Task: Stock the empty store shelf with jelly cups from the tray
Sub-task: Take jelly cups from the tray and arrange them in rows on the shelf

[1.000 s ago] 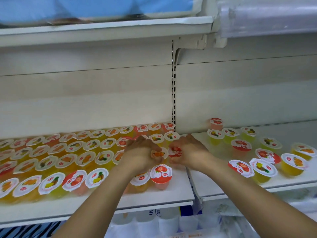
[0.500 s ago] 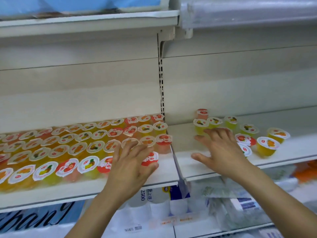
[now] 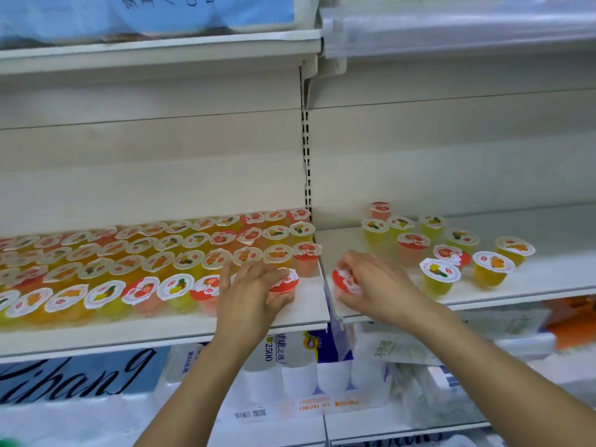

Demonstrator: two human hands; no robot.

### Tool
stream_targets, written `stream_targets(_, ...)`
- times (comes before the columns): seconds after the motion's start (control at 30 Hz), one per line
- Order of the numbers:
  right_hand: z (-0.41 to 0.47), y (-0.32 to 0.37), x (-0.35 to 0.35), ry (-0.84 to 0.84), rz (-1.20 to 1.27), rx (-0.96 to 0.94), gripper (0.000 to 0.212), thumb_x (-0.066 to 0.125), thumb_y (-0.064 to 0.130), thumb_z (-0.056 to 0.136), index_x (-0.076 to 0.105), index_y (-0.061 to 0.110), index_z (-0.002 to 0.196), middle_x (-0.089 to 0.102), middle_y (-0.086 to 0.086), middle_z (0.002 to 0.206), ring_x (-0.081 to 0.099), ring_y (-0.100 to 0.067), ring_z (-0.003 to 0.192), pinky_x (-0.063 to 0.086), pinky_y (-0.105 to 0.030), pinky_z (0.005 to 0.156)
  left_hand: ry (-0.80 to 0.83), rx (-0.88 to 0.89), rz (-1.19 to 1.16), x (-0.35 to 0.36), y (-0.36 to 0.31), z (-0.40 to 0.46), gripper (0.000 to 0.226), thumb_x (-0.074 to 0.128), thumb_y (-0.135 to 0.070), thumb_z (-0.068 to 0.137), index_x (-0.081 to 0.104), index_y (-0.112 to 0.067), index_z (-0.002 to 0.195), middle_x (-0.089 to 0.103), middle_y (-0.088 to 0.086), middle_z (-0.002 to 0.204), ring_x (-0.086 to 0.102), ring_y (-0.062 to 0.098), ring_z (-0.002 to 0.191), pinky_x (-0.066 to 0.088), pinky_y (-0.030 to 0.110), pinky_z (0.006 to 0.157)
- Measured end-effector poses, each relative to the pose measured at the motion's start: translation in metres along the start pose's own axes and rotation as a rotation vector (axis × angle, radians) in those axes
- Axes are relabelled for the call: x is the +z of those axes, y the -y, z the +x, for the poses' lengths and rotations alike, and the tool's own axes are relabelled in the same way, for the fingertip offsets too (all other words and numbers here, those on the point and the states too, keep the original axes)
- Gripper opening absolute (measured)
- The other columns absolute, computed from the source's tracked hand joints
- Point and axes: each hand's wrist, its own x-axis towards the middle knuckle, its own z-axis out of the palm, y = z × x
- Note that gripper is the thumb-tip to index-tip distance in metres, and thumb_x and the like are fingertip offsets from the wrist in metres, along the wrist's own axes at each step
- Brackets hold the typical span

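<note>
Rows of jelly cups [image 3: 154,262] with fruit-printed lids fill the left shelf [image 3: 161,330]. My left hand [image 3: 251,295] rests on a red-lidded jelly cup [image 3: 285,280] at the right end of the front row, fingers curled around it. On the right shelf [image 3: 516,288] my right hand [image 3: 377,285] grips another red-lidded jelly cup [image 3: 343,280] near the shelf's left front corner. Several loose cups [image 3: 440,275] stand scattered further right on that shelf. No tray is visible.
A slotted upright [image 3: 306,162] divides the two shelf bays. An upper shelf [image 3: 161,50] with blue packaging hangs overhead. Below are wrapped tissue packs [image 3: 300,369] and plastic bags [image 3: 435,382]. The back half of the right shelf is bare.
Both hands were spread flat half a second ago. Now each has closed around a red-lidded cup: the left on the left shelf's front row, the right on the right shelf.
</note>
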Motion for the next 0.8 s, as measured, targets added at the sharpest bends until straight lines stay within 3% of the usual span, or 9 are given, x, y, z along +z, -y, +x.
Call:
stream_targets(0.17,0.025,0.027,0.018,-0.016,0.176,-0.095,0.029,0.063,0.036,0.087,0.059,0.025,0.113,0.061,0.006,0.112,0.052,-0.014,0.105,0.047,-0.03,0.082,0.031,-0.016,-0.022,-0.006,-0.001,-0.001,0.036,0.063,-0.048,0.087,0.061,-0.042,0.122,0.056,-0.019,0.129,0.038,0.008,0.132,-0.001,0.045,0.117)
stream_targets(0.37,0.033,0.033,0.032,0.002,0.185,-0.068,0.035,0.061,0.037,0.089,0.054,0.025,0.121,0.058,0.003,0.121,0.048,-0.015,0.111,0.046,-0.032,0.086,0.099,0.048,0.052,-0.014,0.003,0.005,0.041,0.057,-0.053,0.088,0.055,-0.043,0.127,0.052,-0.02,0.133,0.034,0.006,0.134,0.0,0.048,0.119)
stream_targets(0.53,0.021,0.028,0.03,-0.059,0.13,-0.084,0.05,0.049,0.058,0.089,0.05,0.028,0.129,0.05,0.007,0.133,0.041,-0.014,0.12,0.037,-0.032,0.097,0.075,0.057,0.063,-0.014,-0.002,0.005,0.045,0.05,-0.064,0.087,0.057,-0.04,0.124,0.052,-0.018,0.132,0.035,0.007,0.133,0.001,0.048,0.118)
stream_targets(0.67,0.0,-0.003,0.009,-0.171,0.065,0.012,0.072,0.024,0.072,0.078,0.052,0.03,0.129,0.048,0.008,0.134,0.038,-0.015,0.125,0.029,-0.034,0.099,0.055,0.05,-0.033,-0.012,-0.021,0.008,0.049,0.047,-0.066,0.086,0.052,-0.042,0.128,0.047,-0.018,0.137,0.031,0.008,0.136,0.001,0.047,0.117)
stream_targets(0.8,-0.019,-0.055,-0.01,-0.181,-0.251,0.264,0.053,0.047,0.058,0.088,0.052,0.027,0.131,0.051,-0.002,0.13,0.042,-0.026,0.12,0.033,-0.038,0.095,0.074,0.028,-0.077,-0.007,-0.037,0.014,0.047,0.054,-0.061,0.085,0.051,-0.044,0.129,0.047,-0.018,0.137,0.029,0.007,0.136,0.0,0.046,0.118)
